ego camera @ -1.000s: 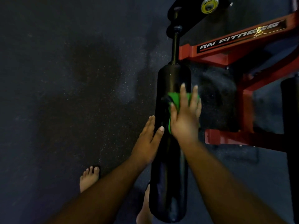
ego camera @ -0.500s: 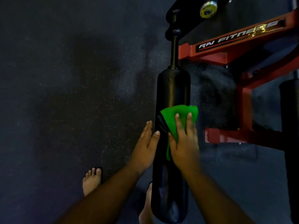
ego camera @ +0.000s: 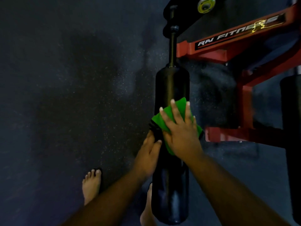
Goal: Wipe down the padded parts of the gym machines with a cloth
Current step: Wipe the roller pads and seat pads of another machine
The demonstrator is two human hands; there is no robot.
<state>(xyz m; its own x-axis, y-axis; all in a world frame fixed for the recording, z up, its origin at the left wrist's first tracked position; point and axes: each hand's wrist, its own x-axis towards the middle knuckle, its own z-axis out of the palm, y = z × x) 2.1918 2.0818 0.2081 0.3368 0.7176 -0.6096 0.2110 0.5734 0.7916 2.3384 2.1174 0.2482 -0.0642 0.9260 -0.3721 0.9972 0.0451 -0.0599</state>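
Note:
A long black padded roller (ego camera: 171,85) runs from the machine's pivot toward me in the middle of the head view. My right hand (ego camera: 180,129) lies flat on a green cloth (ego camera: 158,120) and presses it against the roller's middle, fingers spread. My left hand (ego camera: 149,152) rests on the roller's left side just below the cloth, fingers along the pad, thumb touching the cloth's dark edge. The roller's lower end reaches down between my bare feet.
The red machine frame (ego camera: 231,44) with white "RN FITNESS" lettering stands at the right, with a second black pad (ego camera: 291,128) at the right edge. A yellow knob (ego camera: 205,4) sits at the top. My bare feet (ego camera: 91,185) stand on the dark speckled rubber floor (ego camera: 73,95).
My right hand slid the green cloth down the roller toward me, then back up a little, and the cloth spread out wider. My left hand stayed on the roller's left side.

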